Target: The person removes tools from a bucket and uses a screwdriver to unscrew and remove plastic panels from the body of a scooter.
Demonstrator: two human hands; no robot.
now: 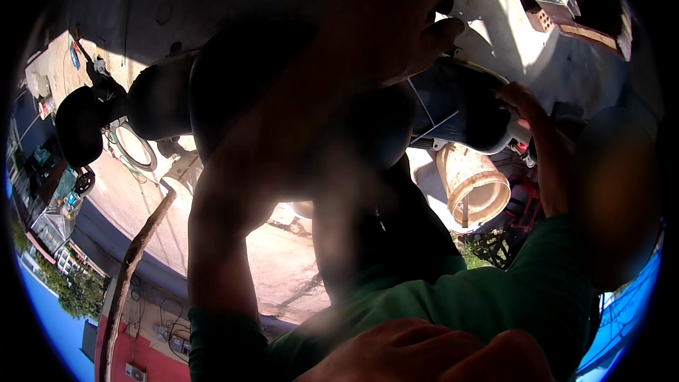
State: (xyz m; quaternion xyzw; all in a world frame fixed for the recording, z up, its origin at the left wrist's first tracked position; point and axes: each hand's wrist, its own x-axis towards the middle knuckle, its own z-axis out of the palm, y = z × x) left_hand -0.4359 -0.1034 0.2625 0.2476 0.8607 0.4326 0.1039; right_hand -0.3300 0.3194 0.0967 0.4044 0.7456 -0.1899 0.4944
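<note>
We should steady the pale-rimmed dark object [470,107], right hand [522,101] at its edge, left hand [392,28] near (grips we can't tell).

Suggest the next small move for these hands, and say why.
Perhaps ease the left hand toward the dark, pale-edged object, so both hands could steady it. The right hand is at its edge, while the left, curled, shows up and to the left of it in the picture; shadow hides whether the left holds anything.
</note>
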